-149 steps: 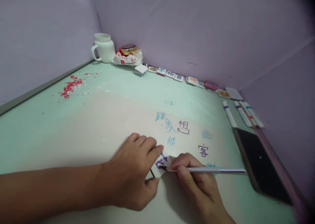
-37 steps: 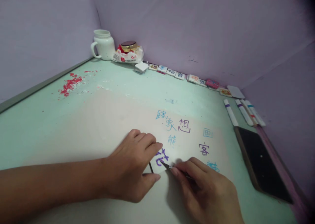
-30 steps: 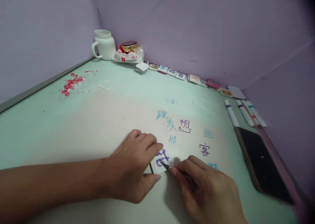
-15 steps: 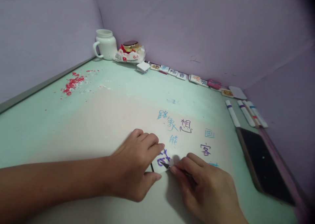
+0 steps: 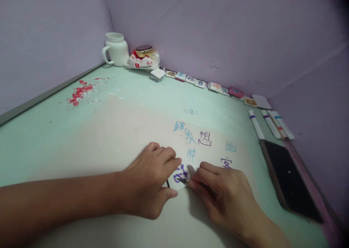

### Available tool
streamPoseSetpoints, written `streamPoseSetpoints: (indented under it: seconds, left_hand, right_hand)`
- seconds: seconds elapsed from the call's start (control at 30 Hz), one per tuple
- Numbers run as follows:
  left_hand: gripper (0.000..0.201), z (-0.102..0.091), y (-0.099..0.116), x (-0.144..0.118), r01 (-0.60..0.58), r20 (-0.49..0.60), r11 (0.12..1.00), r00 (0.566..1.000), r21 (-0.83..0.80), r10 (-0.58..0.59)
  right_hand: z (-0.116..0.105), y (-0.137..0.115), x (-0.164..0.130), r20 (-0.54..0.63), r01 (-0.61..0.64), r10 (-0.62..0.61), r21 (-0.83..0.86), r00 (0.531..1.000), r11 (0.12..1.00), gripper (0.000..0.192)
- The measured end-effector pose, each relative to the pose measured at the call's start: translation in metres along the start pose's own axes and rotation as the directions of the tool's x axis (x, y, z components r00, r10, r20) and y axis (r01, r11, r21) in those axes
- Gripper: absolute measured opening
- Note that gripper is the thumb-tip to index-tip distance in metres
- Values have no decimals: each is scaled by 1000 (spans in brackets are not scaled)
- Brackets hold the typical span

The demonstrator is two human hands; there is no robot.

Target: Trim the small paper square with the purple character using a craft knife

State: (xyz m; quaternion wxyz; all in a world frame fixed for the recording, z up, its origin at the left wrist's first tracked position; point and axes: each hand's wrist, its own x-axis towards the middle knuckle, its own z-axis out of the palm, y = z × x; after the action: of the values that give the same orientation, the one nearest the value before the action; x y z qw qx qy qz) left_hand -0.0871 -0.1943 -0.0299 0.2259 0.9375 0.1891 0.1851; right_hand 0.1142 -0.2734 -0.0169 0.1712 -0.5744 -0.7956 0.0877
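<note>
My left hand (image 5: 151,182) presses a small white tile (image 5: 178,184) flat, with thumb and fingers gripping its edges. Thick purple character strokes mark the tile's face, and part of it is hidden under the fingers. Pinched in my right hand (image 5: 223,193) is a craft knife with a pointed metal blade (image 5: 182,181); its handle is mostly covered by the fingers. The blade lies low over the purple strokes, its tip at or very near the surface. Beneath both hands lies a pale sheet (image 5: 114,131) bearing handwritten blue and purple characters.
A white mug (image 5: 117,50) and a gold-lidded jar (image 5: 144,51) in a wrapper stand at the back corner. Small character tiles (image 5: 191,79) line the wall. Red and white shavings (image 5: 80,93) lie left. Markers (image 5: 256,124) and a dark phone (image 5: 291,181) sit right.
My right hand has shifted slightly upward with the knife, and its blade now lies flatter across the purple strokes. My left hand stays on the tile. The view has shifted slightly.
</note>
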Motion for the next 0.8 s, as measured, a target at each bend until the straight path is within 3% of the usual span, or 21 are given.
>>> streamPoseSetpoints:
  seconds: [0.57,0.8]
  left_hand:
    - [34,1,-1,0,8,3,1000,1000,9,-8]
    - [40,1,-2,-1,9,-4,1000,1000,-15,-9]
  right_hand:
    - [-5,7,2,155,-75,48,174,987,982,21]
    - [-1,-5,-1,125,-248,240,46,963,968,22]
